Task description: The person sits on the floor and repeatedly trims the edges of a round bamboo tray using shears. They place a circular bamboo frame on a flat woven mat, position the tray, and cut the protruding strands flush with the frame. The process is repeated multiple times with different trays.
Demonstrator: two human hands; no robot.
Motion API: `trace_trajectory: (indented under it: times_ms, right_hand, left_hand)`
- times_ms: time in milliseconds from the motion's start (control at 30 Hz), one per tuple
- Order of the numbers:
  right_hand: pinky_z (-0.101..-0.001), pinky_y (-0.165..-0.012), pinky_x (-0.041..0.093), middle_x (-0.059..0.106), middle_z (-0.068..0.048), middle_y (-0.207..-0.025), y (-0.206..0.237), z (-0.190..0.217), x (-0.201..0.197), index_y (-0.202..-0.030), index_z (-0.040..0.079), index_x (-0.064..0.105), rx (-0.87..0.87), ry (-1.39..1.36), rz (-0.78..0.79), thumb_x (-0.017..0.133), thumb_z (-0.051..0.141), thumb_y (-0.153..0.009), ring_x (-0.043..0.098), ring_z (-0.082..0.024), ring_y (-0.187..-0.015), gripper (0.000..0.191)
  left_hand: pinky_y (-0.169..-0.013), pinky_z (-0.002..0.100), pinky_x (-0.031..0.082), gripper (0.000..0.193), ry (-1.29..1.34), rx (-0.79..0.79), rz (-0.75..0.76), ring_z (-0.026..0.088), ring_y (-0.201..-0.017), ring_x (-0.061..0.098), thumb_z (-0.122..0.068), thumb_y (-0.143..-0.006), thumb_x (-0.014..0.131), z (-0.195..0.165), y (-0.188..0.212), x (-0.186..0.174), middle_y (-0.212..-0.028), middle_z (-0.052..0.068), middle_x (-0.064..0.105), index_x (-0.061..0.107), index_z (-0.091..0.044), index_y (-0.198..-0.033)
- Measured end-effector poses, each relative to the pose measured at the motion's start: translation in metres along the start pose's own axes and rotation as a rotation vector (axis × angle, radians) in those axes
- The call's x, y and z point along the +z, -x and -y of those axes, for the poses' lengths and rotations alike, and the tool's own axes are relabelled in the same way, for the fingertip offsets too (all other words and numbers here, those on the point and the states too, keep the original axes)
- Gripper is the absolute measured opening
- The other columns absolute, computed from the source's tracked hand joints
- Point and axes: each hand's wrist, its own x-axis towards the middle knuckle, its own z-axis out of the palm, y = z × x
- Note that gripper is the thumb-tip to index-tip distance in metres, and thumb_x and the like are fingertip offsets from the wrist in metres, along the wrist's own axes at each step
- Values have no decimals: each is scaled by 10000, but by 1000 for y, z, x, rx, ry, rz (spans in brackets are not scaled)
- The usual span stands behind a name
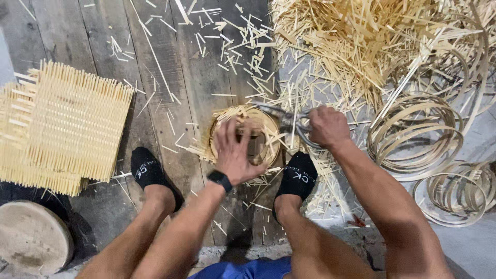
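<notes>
The right hand (326, 126) has its grip pressed together around the handles of a pair of metal shears (289, 121), whose blades point left and reach the rim of a small round bamboo basket (261, 124). The left hand (235, 150) lies flat on top of that basket with fingers spread, pressing it down rather than pinching anything; a black watch (219, 180) sits on the wrist. The basket rests on the wooden plank floor (93, 31) between the person's two feet, both in black socks (146, 168), with short cut ends sticking out around its edge.

Short offcuts of bamboo (243, 31) are scattered over the planks around and behind the basket. A big loose heap of bamboo strips (356, 41) lies beyond the right hand, at the top right. To the right of that arm are several coils of flat bamboo strip (413, 132), some lying one beside another on a pale surface. Well apart on the left lies a stack of square woven bamboo mats (67, 126), and near it, at the lower left corner, a round wooden block (31, 240).
</notes>
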Motion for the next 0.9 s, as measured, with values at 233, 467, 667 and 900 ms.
trace_trajectory:
  times_ms: [233,467,667,900]
  right_hand:
    - [-449,-842,492,582,-171,-949,18,-1,-36,-984,-4,628,-46,-35,-201,702,399,-763,575,-307,-928,466]
    - [-448,-777,480,605,-165,-903,3,24,-20,-994,19,619,5,34,46,584,288,-921,584,-276,-842,281]
    - [-446,-705,529,616,-167,-903,5,12,-18,-1050,22,638,5,45,-9,652,396,-804,608,-279,-811,448]
    - [-418,-699,536,605,-127,-846,-10,25,-9,-924,46,674,-4,31,-73,713,317,-752,615,-253,-791,323]
  left_hand:
    - [-1062,618,361,1080,156,-491,219,525,-1323,383,-346,-745,820,-19,12,21,-1475,377,329,215,-175,-1624]
    - [-1049,586,287,945,171,-280,404,448,-1293,427,-266,-787,831,-16,4,-5,-1529,321,319,314,-276,-1579]
    - [-1050,591,273,1119,99,-305,558,389,-1319,429,-135,-594,864,-13,0,-10,-1564,178,328,332,-389,-1545]
    - [-1036,743,151,1163,139,-213,579,421,-1347,373,-418,-612,903,0,0,-5,-1633,170,300,273,-299,-1583]
